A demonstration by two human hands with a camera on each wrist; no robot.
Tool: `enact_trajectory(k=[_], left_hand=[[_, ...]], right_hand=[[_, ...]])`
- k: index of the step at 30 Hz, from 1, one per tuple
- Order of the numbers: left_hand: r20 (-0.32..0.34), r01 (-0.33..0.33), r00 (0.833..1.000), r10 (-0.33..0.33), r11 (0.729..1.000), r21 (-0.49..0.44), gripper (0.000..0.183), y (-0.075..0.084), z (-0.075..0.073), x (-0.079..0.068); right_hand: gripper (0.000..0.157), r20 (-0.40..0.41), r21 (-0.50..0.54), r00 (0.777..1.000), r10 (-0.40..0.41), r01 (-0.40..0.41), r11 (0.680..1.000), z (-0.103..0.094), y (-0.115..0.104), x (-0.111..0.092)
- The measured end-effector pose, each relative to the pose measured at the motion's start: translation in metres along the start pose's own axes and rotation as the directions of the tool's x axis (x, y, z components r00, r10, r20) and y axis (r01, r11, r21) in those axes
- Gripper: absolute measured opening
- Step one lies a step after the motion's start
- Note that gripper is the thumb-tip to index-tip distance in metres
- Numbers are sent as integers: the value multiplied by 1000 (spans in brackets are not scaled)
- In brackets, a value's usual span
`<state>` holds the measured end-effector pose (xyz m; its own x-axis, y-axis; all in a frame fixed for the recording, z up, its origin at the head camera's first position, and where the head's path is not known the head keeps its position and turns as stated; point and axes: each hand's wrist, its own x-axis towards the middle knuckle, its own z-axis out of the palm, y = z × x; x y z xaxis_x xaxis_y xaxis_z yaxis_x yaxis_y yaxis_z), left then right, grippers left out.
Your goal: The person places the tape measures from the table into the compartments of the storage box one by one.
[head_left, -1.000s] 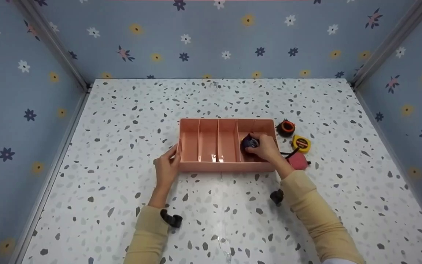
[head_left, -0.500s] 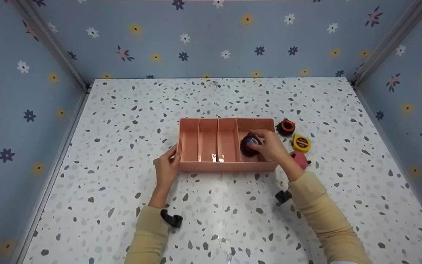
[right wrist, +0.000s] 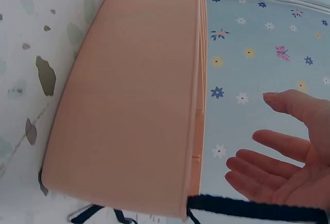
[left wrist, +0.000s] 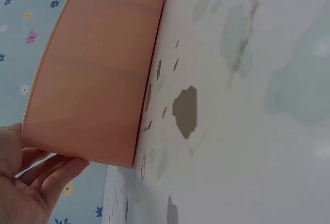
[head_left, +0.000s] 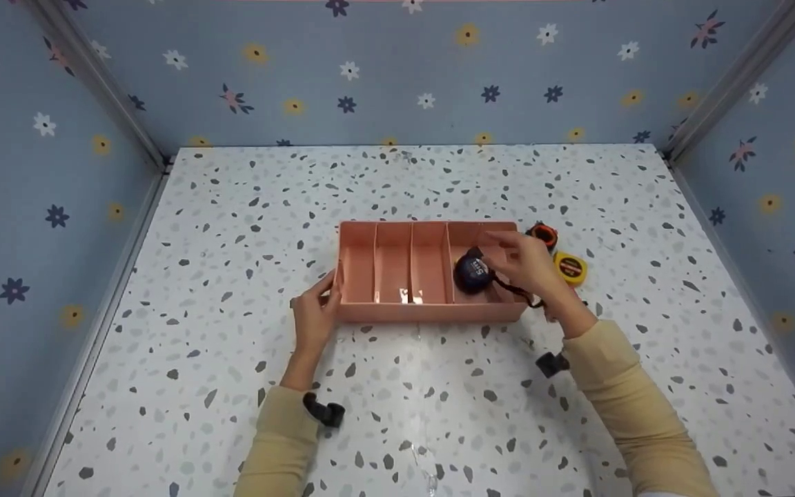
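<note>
Evidently, in the head view, the right hand [head_left: 526, 261] spreads its fingers beside the navy tape measure [head_left: 473, 273]; tucking in the strap [head_left: 512, 287] crossing the rim of the box [head_left: 428, 314] would probably prevent snagging. The navy tape measure lies in the widest compartment [head_left: 465, 237], nearest the surface [head_left: 632, 221]'s right edge. In the left wrist view, the left hand [left wrist: 28, 189] touches the box; whether its fingers pinch, I cannot tell. The right wrist view shows fingers wide apart.

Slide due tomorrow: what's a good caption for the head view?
Left hand touching one end of a pink divided tray, right hand open beside the dark tape measure in its widest compartment.
</note>
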<state>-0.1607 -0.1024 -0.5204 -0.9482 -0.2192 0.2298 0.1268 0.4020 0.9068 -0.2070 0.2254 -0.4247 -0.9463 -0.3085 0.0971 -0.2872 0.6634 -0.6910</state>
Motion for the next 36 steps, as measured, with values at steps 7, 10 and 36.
enact_trajectory(k=[7, 10, 36], left_hand=[[7, -18, 1000, 18, 1000, 8, 32, -1, 0, 0], [10, 0, 1000, 0, 1000, 12, 32, 0, 0, 1], [-4, -19, 1000, 19, 1000, 10, 31, -2, 1, 1]], right_hand=[[40, -44, 15, 998, -51, 52, 999, -10, 11, 1], [40, -70, 23, 996, -54, 55, 998, -12, 17, 1], [36, -184, -22, 983, -26, 22, 1000, -26, 57, -26]])
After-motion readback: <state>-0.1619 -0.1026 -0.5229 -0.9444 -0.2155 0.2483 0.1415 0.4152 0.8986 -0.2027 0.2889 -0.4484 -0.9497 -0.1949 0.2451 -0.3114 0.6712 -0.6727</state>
